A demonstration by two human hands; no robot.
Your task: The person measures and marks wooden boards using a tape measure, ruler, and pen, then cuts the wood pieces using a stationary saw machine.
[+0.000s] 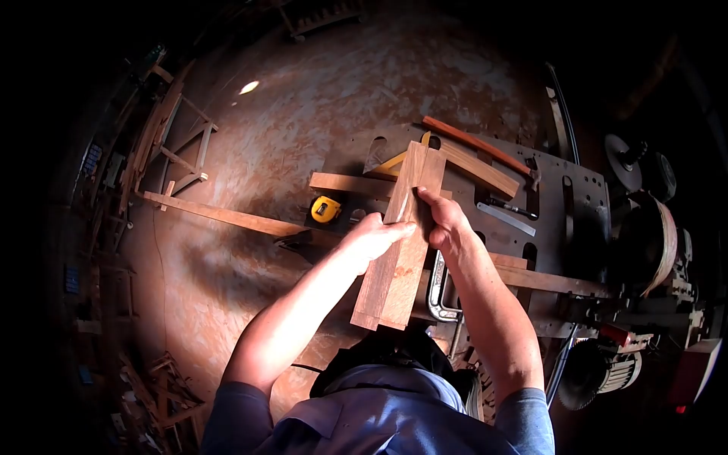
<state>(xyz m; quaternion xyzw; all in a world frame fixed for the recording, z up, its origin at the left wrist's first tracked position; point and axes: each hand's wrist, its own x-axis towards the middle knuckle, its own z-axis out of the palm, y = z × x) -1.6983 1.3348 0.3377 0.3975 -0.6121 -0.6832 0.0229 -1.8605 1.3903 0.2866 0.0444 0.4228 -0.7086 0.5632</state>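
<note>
My left hand (384,236) is closed around the left side of two wooden pieces (402,254) held lengthwise against each other, its thumb lying across the top. On the opposite side, my right hand (447,216) grips the same wood, thumb pressed on the upper face. The pieces are tilted, their near ends close to my body and their far ends above the metal table (584,205). Left of them is a yellow tape measure (325,209). A yellow set square (390,163) lies partly hidden behind the wood. Beside my right forearm stands a C-clamp (440,292).
More wood lies on the table, including a short block (481,171) and a long reddish strip (478,144). A metal ruler-like blade (506,218) rests nearby. A long board (227,214) projects leftward. Machinery with a motor (618,371) stands right; a wooden frame (189,152) stands left.
</note>
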